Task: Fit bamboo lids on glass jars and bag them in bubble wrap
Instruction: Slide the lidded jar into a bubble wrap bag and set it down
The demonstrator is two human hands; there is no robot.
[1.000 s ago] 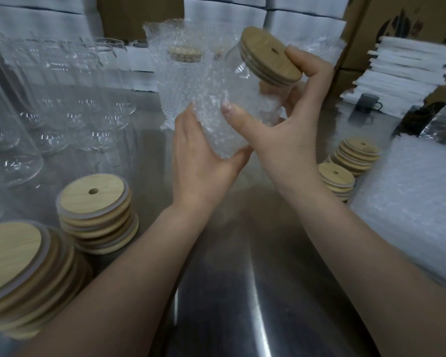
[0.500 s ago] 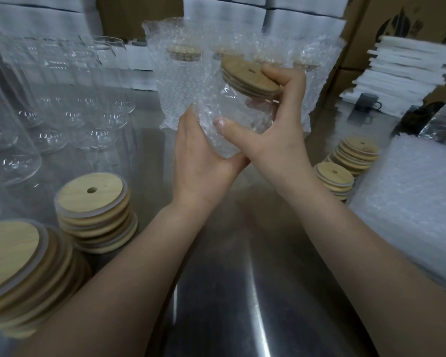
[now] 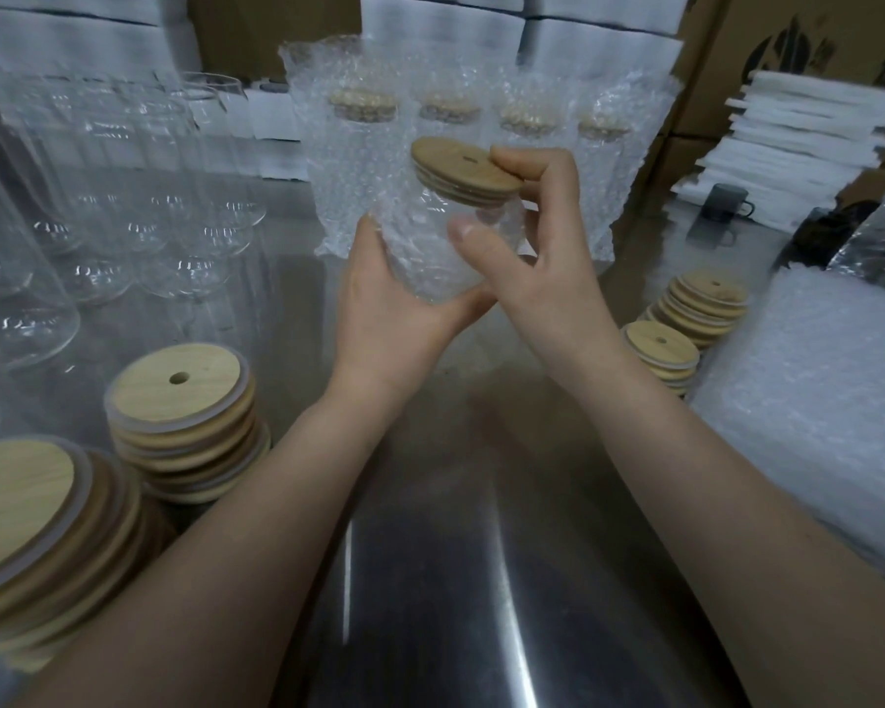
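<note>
Steel counter (image 3: 430,580), shiny. Left front: two stacks of bamboo lids, near stack (image 3: 26,534) and farther stack (image 3: 180,416), just beside each other. Left rear: cluster of empty glass jars (image 3: 124,196). Rear centre: row of bubble-wrapped lidded jars (image 3: 481,120), upright. Right: two smaller lid stacks (image 3: 660,350), close together; just beside them, pile of bubble wrap (image 3: 813,390). Right rear: dark mug (image 3: 724,206).

Centre lane of the steel table (image 3: 430,605) was bare from the near edge to the wrapped jars (image 3: 358,171) lined across the back. Left side blocked: left lid stacks (image 3: 185,416) in front, empty glass jars (image 3: 124,206) packed behind. Right side blocked: bubble-wrap pile (image 3: 813,401), right lid stacks (image 3: 685,319) just beside it. Left hand (image 3: 394,309) and right hand (image 3: 537,258) gripped the bagged jar (image 3: 420,247) above the lane; forearms flanked it.
</note>
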